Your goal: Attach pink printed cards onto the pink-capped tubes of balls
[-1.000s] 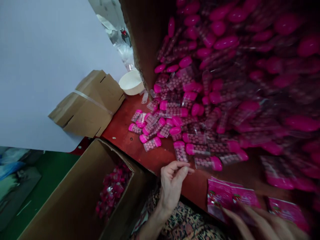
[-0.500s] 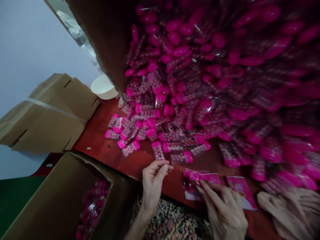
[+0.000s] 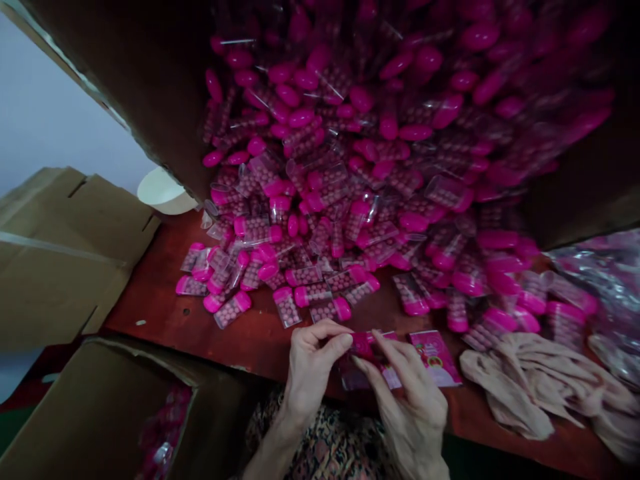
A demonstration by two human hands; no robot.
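Observation:
Between my two hands is a small pink printed label (image 3: 363, 344), pinched at both ends. My left hand (image 3: 313, 373) grips its left end between thumb and fingertips. My right hand (image 3: 411, 393) holds its right end, fingertips pressed together. Below them, partly covered by my right hand, lie more pink printed labels (image 3: 354, 377) on the red table. A separate stack of pink labels (image 3: 436, 359) rests just to the right. Just beyond my left hand are clear containers of small pink balls with bright pink caps (image 3: 287, 307).
A large heap of capped containers (image 3: 320, 180) spills from a tipped cardboard box (image 3: 165, 87) onto the red table (image 3: 165, 293). A crumpled beige cloth (image 3: 530, 380) lies right. At lower left stands an open box (image 3: 65, 407) with pink items, and a white bowl (image 3: 163, 192) sits behind.
My right hand has raised a label from the pile, and my left hand, empty before, now grips its other end. The view has shifted to the right.

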